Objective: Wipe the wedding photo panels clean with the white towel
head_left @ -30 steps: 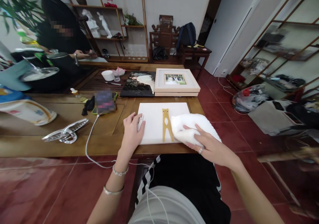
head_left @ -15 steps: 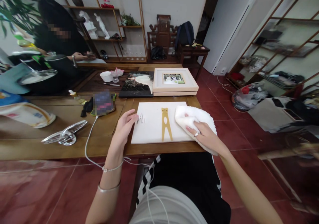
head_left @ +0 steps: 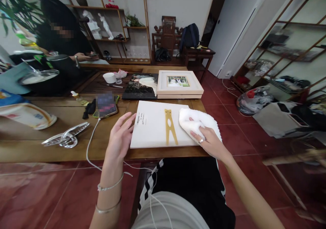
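A flat white panel (head_left: 152, 130) lies at the table's front edge, its left side tilted up a little. A gold cat-shaped piece with two long legs (head_left: 168, 120) is on its face, and small print with a barcode runs near the left edge. My left hand (head_left: 121, 134) is at that left edge, fingers extended against it and fingertips partly behind it. Bunched in my right hand (head_left: 210, 141) is a fluffy white cloth (head_left: 189, 120), which rests over the panel's right side and hangs past its edge.
Behind the panel are a framed photo (head_left: 180, 83) and a dark photo board (head_left: 140, 86). To the left lie a phone on a cable (head_left: 105, 105), a silver butterfly-shaped object (head_left: 67, 135) and a soft packet (head_left: 25, 115). Someone in black (head_left: 61, 35) sits across the table.
The panel's left side has risen and shifted slightly left. My left hand has moved left and down along with that edge. My right hand with the cloth has barely moved.
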Motion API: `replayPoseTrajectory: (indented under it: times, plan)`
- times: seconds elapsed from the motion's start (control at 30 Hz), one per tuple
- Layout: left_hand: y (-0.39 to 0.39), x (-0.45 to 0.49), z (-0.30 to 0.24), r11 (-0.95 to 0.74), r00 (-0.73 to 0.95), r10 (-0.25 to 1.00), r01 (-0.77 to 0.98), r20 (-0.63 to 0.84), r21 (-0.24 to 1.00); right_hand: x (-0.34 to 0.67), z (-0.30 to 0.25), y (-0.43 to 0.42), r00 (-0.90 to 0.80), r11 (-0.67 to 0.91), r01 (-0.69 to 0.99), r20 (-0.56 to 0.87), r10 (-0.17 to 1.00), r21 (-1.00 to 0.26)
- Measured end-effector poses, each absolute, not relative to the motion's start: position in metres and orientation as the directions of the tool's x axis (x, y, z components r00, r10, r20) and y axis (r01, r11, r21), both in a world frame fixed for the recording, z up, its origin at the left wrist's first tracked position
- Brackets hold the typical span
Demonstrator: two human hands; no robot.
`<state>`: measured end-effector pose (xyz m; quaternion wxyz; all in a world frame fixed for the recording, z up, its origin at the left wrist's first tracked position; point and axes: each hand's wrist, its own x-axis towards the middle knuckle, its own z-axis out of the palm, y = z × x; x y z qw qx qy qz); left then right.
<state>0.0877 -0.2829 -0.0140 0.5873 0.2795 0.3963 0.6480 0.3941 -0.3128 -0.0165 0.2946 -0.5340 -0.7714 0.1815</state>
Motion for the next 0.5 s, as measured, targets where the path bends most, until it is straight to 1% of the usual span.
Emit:
replayPoseTrajectory:
  times: [0.13, 0.2, 0.3, 0.33, 0.37, 0.43, 0.5]
  plan:
    - [-0.289, 0.088, -0.006, -0.025, -0.198, 0.976, -0.525, -0.093, 0.851, 0.375, -0.015, -0.309, -0.381, 0.507, 0.691, 0.336, 0.861, -0.516]
    - [-0.293, 0.089, -0.001, -0.043, -0.216, 0.973, -0.513, -0.080, 0.857, 0.358, -0.012, -0.303, -0.423, 0.541, 0.697, 0.340, 0.840, -0.470]
    - [-0.300, 0.093, 0.005, -0.085, -0.230, 0.973, -0.495, -0.036, 0.865, 0.330, -0.002, -0.294, -0.432, 0.557, 0.702, 0.356, 0.829, -0.444]
    - [-0.302, 0.094, 0.007, -0.103, -0.232, 0.972, -0.491, -0.016, 0.865, 0.322, 0.003, -0.294, -0.461, 0.590, 0.684, 0.373, 0.805, -0.429]
    - [-0.305, 0.095, 0.009, -0.118, -0.236, 0.972, -0.489, -0.001, 0.864, 0.315, 0.007, -0.295, -0.514, 0.645, 0.650, 0.392, 0.763, -0.403]
    - [-0.311, 0.097, 0.013, -0.137, -0.249, 0.968, -0.489, 0.013, 0.861, 0.303, 0.015, -0.304, -0.646, 0.769, 0.548, 0.417, 0.639, -0.329]
    - [-0.319, 0.097, 0.019, -0.150, -0.273, 0.962, -0.485, 0.014, 0.861, 0.297, 0.016, -0.317, -0.729, 0.847, 0.464, 0.430, 0.532, -0.259]
